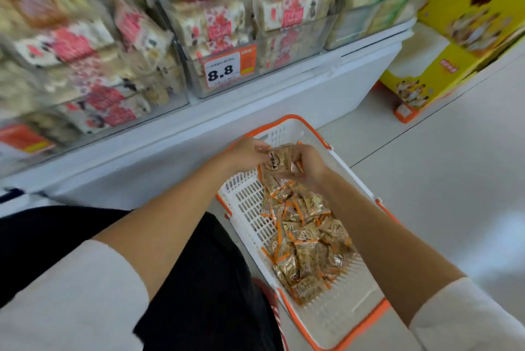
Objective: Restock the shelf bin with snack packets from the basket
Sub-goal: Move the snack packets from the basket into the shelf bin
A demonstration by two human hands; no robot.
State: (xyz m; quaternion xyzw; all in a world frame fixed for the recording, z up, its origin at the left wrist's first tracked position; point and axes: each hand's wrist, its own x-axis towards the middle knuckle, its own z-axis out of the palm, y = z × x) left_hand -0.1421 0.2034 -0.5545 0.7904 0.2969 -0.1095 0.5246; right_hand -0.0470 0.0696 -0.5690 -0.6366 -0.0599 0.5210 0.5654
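Over the basket on the floor, the left hand and the right hand together grip some packets above the pile inside.

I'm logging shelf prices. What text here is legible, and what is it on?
"8.8" on the price tag on the clear shelf bin; its small print is unreadable.
Round print on the lifted snack packet: too blurred.
Labels on the shelved packs and yellow cartons: too blurred.
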